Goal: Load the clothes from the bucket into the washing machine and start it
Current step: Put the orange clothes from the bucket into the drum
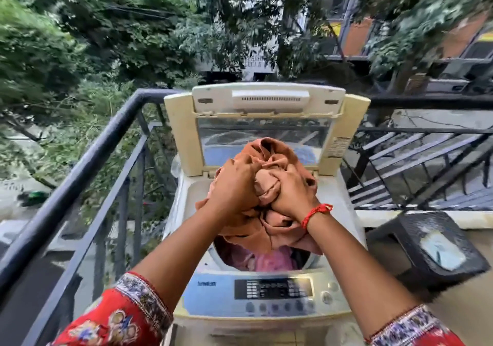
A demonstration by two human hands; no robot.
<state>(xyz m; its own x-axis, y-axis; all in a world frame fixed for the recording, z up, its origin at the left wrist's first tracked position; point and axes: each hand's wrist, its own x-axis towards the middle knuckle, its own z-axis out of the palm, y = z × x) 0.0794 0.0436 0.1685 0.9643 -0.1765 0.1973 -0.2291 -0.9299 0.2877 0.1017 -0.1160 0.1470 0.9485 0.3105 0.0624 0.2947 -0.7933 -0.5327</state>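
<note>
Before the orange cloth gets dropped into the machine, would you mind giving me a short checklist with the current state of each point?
1. Lid raised clear of the tub opening: ok, it stands upright at the back.
2. Orange cloth held firmly: ok, the left hand and right hand both grip the bundle.
3. Bundle over the tub opening: ok, it hangs directly above it.
4. Room left in the tub: cannot tell; pink clothes already lie inside, and the bundle hides the rest.
5. Cloth clear of the control panel: ok, nothing lies on it.
6. Bucket emptied: cannot tell, it is out of view.
</note>
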